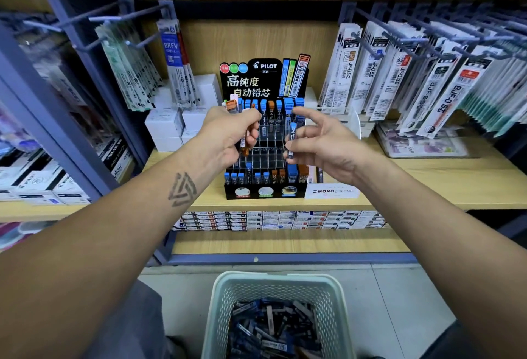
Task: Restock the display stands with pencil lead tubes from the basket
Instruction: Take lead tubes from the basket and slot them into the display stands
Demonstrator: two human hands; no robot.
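A black Pilot display stand (263,190) with clear slots stands on the wooden shelf, holding blue- and orange-capped lead tubes in its top and bottom rows. My left hand (231,136) grips a bunch of lead tubes (243,146), orange-capped ones among them, in front of the stand's left side. My right hand (319,142) pinches one blue-capped lead tube (291,139) upright before the stand's right side. A pale green basket (219,316) full of dark lead tubes sits on the floor below.
Refill packs hang on metal hooks (399,39) to the right and left of the stand. White boxes (166,126) sit behind it at left. A Mono display card (332,191) stands at the stand's right. Small boxes line the lower shelf (285,241).
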